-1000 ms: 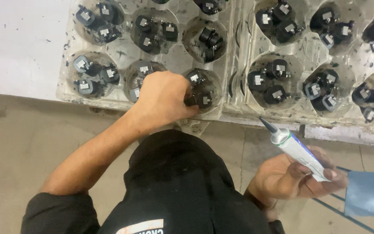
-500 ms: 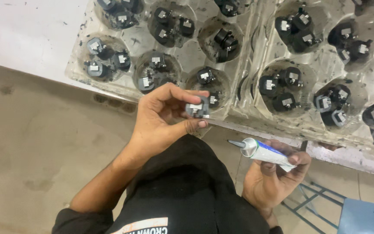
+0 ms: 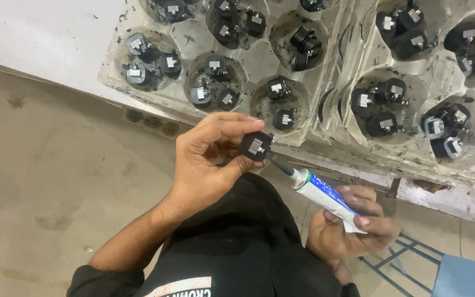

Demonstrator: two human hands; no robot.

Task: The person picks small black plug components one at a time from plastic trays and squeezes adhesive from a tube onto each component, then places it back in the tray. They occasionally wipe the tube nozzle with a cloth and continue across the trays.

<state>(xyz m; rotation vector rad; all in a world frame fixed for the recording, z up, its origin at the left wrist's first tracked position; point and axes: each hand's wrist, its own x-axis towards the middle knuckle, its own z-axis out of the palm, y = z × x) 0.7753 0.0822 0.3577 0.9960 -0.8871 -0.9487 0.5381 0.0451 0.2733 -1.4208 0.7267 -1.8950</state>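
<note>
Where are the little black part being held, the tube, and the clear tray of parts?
small black part (image 3: 256,146), head view, on its metal clip face.
tube (image 3: 325,195), head view, on its white and blue body.
clear plastic tray (image 3: 185,37), head view, on a bare ridge between cups.

Clear trays (image 3: 325,118) of black parts (image 3: 215,82); perhaps a blue stool (image 3: 465,278).

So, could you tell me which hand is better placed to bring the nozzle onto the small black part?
The right hand, probably: it grips the white and blue tube, whose dark nozzle tip already points at the small black part. The left hand is occupied pinching that part.
</note>
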